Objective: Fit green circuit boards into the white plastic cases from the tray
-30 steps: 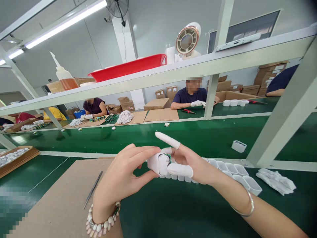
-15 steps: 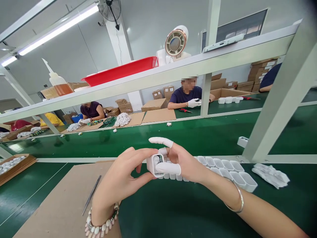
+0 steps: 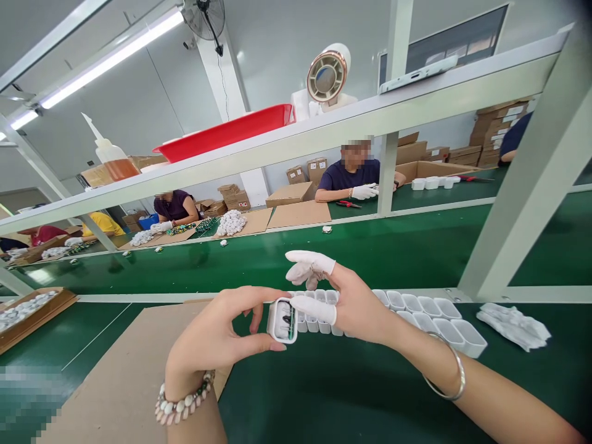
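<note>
Left hand [image 3: 219, 333] clamped on white rounded plastic housing [image 3: 278, 324], held above dark-green counter [image 3: 351, 394]. Right hand [image 3: 356, 302] parted, white-covered thumb at housing's upper rim, contact unclear. Rows of white plastic cups [image 3: 437, 325] beyond.

Cups [image 3: 429, 323] between cardboard [image 3: 113, 376] and glove [image 3: 513, 327]

I see cardboard at the left of the bench [image 3: 319, 394], cups farther right, then the glove. My left hand [image 3: 213, 324] holds a housing [image 3: 272, 320], my right hand [image 3: 354, 303] just right of it. The shelf [image 3: 277, 148] above carries, left to right, bottle [image 3: 113, 161], tray [image 3: 231, 132], fan [image 3: 326, 77].
</note>
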`<action>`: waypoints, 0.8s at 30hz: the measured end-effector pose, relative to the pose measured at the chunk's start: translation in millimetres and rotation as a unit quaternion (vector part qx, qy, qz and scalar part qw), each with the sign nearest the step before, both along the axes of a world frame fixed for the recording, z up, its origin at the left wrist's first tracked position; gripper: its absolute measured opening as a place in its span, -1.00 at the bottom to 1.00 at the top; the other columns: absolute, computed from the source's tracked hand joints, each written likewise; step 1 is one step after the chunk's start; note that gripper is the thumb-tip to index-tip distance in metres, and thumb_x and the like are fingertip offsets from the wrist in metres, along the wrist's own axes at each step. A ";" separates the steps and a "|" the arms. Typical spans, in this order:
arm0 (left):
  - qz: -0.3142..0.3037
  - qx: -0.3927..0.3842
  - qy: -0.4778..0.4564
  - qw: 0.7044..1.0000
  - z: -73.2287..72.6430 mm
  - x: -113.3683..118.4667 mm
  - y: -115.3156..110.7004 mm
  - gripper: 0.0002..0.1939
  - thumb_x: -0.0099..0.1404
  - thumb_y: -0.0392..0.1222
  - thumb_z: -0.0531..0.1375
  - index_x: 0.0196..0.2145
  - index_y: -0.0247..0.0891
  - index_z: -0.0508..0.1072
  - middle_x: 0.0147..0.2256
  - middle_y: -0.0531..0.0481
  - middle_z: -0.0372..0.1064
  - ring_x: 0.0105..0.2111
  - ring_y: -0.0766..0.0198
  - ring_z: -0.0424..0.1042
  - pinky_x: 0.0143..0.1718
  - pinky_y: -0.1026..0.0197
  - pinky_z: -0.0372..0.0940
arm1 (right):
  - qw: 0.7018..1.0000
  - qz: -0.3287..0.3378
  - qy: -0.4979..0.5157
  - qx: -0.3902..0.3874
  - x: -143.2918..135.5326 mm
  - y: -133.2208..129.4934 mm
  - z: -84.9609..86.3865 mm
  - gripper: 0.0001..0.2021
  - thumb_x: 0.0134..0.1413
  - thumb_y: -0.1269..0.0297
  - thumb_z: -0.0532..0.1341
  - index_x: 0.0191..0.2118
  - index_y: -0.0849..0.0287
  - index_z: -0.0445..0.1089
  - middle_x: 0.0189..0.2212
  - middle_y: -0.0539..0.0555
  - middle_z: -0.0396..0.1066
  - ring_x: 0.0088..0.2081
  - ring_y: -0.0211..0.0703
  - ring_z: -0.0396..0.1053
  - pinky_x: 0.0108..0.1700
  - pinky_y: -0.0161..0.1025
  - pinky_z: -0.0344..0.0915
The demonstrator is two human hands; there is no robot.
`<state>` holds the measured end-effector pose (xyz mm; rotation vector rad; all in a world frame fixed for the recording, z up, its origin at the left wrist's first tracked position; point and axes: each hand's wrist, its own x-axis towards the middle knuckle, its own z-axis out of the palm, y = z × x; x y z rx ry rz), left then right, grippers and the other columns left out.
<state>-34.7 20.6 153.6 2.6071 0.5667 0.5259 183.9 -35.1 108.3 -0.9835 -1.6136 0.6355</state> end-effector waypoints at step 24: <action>0.146 0.254 -0.023 0.956 -5.3 15.8 -1.0 -0.62 0.30 -0.09 0.20 0.05 -0.20 0.33 -0.30 -0.02 0.44 -0.44 0.27 0.32 -0.37 0.20 0.22 | 0.996 0.078 0.036 0.014 -18.1 -27.3 -6.9 -0.25 0.15 0.36 0.23 0.35 -0.13 -0.15 0.30 0.14 0.06 0.28 -0.03 0.08 0.25 0.10 0.12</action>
